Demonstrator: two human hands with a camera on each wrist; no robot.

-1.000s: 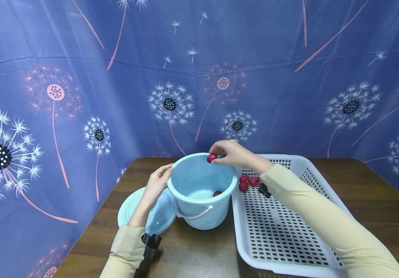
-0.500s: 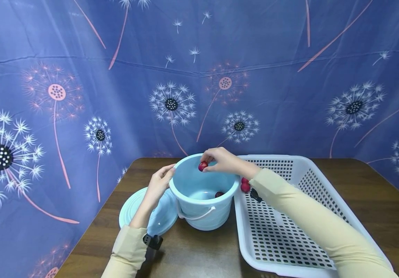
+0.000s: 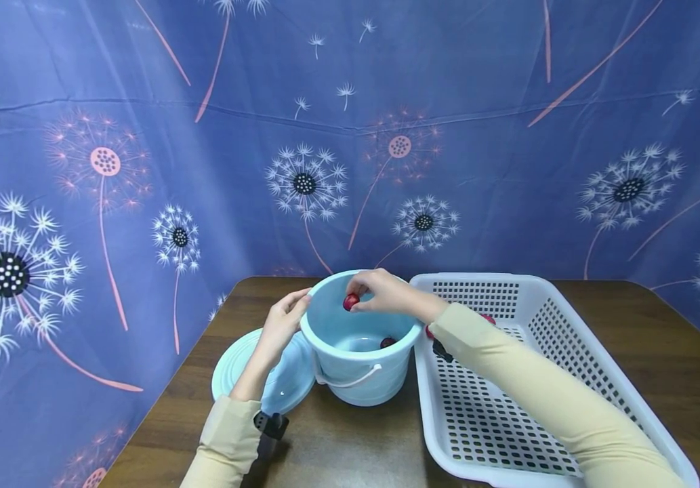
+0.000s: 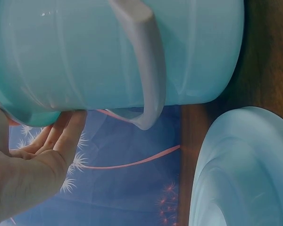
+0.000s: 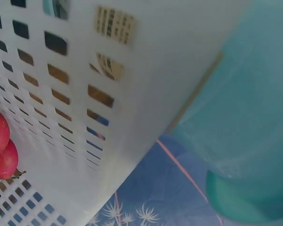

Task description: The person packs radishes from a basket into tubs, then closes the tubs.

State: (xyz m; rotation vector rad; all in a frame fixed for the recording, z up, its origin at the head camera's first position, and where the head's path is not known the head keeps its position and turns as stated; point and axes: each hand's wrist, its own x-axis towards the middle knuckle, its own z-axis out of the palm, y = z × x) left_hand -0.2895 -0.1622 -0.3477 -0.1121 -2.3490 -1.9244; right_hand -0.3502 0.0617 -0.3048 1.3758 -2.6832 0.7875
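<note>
My right hand (image 3: pixel 382 294) reaches over the mouth of a light blue bucket (image 3: pixel 356 379) and pinches a small round red radish (image 3: pixel 351 302) inside the rim. Another dark red round one (image 3: pixel 388 343) lies at the bucket's bottom. My left hand (image 3: pixel 280 325) grips the bucket's left rim; in the left wrist view, its fingers (image 4: pixel 68 136) lie along the outer wall. More red radishes (image 5: pixel 2 150) sit in a white perforated basket (image 3: pixel 496 440), partly hidden by the right forearm in the head view. The right wrist view does not show the right hand.
The bucket's round blue lid (image 3: pixel 291 379) lies on the brown wooden table (image 3: pixel 350 447) left of the bucket, under the left forearm. A white handle (image 3: pixel 356 381) hangs down the bucket's front. A blue dandelion-patterned cloth (image 3: pixel 234 156) hangs behind the table.
My right hand has moved left and down with the radish, from the bucket's far rim into its mouth. The left hand keeps its hold on the rim.
</note>
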